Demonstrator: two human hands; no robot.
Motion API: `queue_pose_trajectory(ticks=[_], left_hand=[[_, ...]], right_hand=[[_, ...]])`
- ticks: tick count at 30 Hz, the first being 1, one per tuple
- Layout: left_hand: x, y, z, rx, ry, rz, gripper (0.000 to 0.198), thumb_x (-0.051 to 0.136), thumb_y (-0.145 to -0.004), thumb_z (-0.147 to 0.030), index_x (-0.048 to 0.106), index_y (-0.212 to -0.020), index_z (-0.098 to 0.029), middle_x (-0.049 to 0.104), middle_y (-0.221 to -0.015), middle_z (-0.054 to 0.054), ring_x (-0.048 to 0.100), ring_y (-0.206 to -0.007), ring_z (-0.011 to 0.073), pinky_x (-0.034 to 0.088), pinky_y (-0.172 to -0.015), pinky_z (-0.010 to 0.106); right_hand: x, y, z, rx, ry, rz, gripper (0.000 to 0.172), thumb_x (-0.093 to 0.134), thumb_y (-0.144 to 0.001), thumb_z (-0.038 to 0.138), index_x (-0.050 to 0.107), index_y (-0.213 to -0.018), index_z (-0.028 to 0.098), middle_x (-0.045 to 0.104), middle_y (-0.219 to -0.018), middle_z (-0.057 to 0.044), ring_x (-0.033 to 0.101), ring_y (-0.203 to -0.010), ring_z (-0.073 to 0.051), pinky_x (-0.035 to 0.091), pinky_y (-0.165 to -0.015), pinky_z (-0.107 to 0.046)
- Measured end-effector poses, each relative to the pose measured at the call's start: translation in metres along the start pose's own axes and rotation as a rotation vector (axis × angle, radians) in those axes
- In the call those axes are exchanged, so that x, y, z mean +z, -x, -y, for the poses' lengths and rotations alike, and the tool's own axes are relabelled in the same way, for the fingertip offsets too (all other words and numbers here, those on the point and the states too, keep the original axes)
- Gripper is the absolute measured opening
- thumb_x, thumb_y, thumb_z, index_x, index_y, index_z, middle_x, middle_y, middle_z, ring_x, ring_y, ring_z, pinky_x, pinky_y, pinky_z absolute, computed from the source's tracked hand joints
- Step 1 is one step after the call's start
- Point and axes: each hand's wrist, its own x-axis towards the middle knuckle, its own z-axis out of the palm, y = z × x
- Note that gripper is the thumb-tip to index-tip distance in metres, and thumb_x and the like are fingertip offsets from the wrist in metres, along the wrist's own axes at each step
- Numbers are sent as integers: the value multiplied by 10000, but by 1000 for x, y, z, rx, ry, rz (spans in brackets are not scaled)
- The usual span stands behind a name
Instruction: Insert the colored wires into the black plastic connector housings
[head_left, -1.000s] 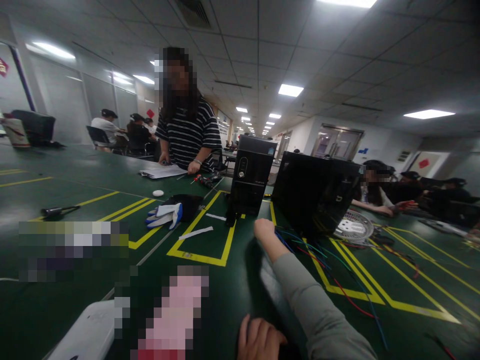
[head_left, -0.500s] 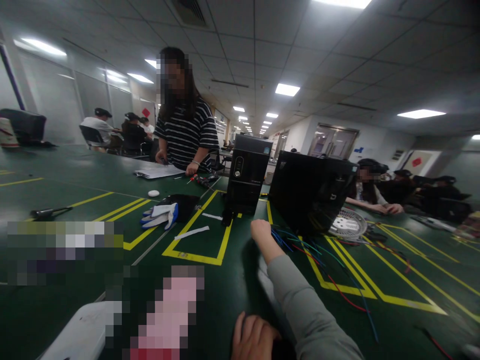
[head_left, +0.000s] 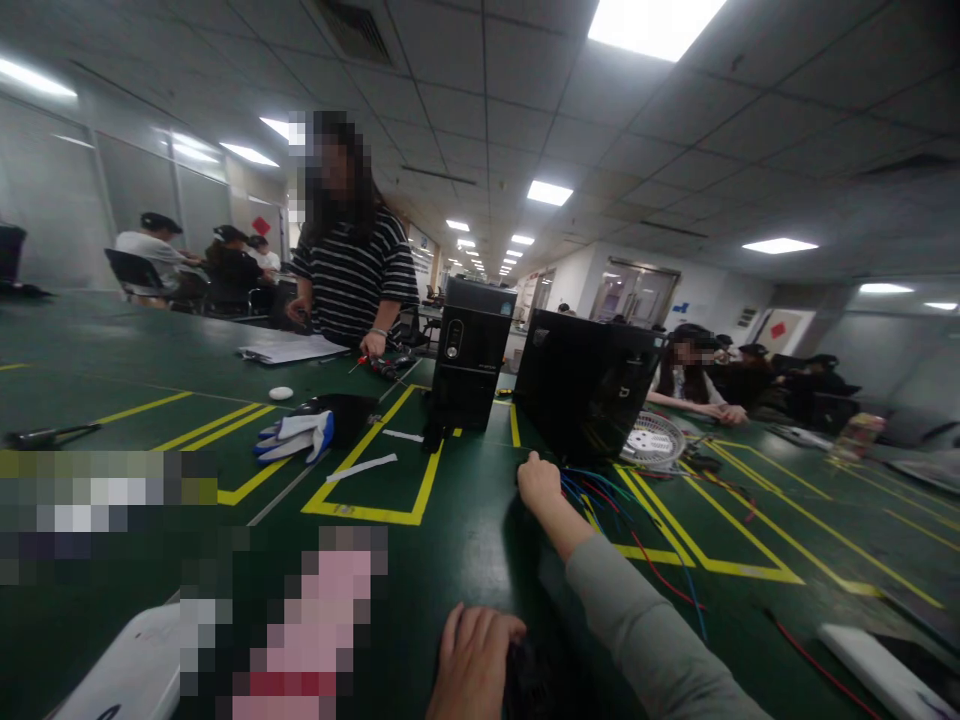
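Note:
My right hand [head_left: 538,484] reaches forward over the green table, its fingers curled closed. What they hold, if anything, is hidden. Just right of it lie loose red, blue and green wires [head_left: 630,495], and a black computer case [head_left: 581,385] stands behind them. Close to me, at the bottom, my left hand [head_left: 474,655] has its fingers bent against a dark object [head_left: 531,675]; the kind of object is too dark to tell. Farther forward, a second, narrower black computer tower [head_left: 471,350] stands upright, slightly left of my right hand.
Yellow tape [head_left: 364,515] marks rectangles on the green table [head_left: 420,570]. White-and-blue gloves [head_left: 296,437], paper strips [head_left: 364,468] and a white oval object [head_left: 280,393] lie left. A round metal grille [head_left: 651,440] sits right. A person [head_left: 352,270] in stripes stands opposite near papers [head_left: 292,347].
The view has swung to the right, so the towers now sit farther left. My right hand has shifted nearer the wires. More of the dark object by my left hand shows.

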Motion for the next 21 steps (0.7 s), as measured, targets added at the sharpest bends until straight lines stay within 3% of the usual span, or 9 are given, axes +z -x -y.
queue_pose_trajectory(ticks=[3,5,7,9,10,12,14,17,21], left_hand=[[-3,0,-3,-21,-2,11,621,805,-524,-447,594,-1067,-231,663,-934,16,608,-923,268,346,-1005,505],[-5,0,-6,-37,-23,37,695,803,-527,-357,553,-1162,-221,662,-1018,43,595,-987,283,334,-1026,513],[-5,2,-7,-62,-48,37,781,753,-565,-237,461,-1287,-189,618,-1174,91,554,-1095,296,318,-1050,512],[-3,3,-7,-98,-60,6,835,670,-601,-142,356,-1374,-139,522,-1322,140,494,-1195,299,326,-1060,490],[-1,3,-7,-116,-55,-12,849,634,-612,-113,315,-1398,-118,466,-1379,157,466,-1232,297,336,-1061,476],[3,4,-6,-145,-29,-37,864,588,-625,-89,261,-1425,-107,368,-1456,167,427,-1277,288,356,-1060,452],[6,4,-4,-168,-4,-51,858,570,-642,-91,242,-1435,-108,318,-1487,166,415,-1294,285,367,-1059,440],[8,3,-4,-180,2,-66,837,574,-662,-103,249,-1434,-94,327,-1481,177,414,-1298,295,368,-1062,439],[8,3,-5,-152,-30,-162,869,637,-675,-163,233,-1441,-86,350,-1463,201,358,-1333,318,338,-1076,467]], right_hand=[[-12,21,-4,-44,-74,-115,347,532,-927,297,508,-1252,176,496,-1302,-110,523,-1123,-261,456,-903,-472],[-22,42,-8,-151,-148,-139,354,462,-954,284,492,-1289,173,499,-1312,-125,482,-1178,-263,401,-967,-464],[-30,68,-15,-322,-230,-87,348,449,-953,304,543,-1266,185,568,-1252,-105,497,-1171,-224,371,-1008,-373],[-32,99,-28,-533,-302,35,366,586,-868,382,597,-1220,280,620,-1209,-15,544,-1126,-168,385,-988,-259],[-29,114,-35,-615,-323,101,518,706,-753,415,575,-1247,330,620,-1219,20,559,-1113,-163,405,-963,-230],[-20,141,-48,-745,-425,273,935,800,-604,394,369,-1426,273,531,-1352,-47,506,-1199,-218,388,-999,-282],[-6,160,-55,-717,-455,335,1054,804,-567,376,279,-1468,222,440,-1422,-122,426,-1268,-294,331,-1047,-386],[8,169,-54,-670,-462,308,922,769,-588,336,386,-1421,235,531,-1325,-120,484,-1194,-306,339,-1015,-419],[8,141,-41,-706,-426,170,671,762,-583,292,592,-1231,264,650,-1100,-46,573,-1023,-246,399,-921,-340]])
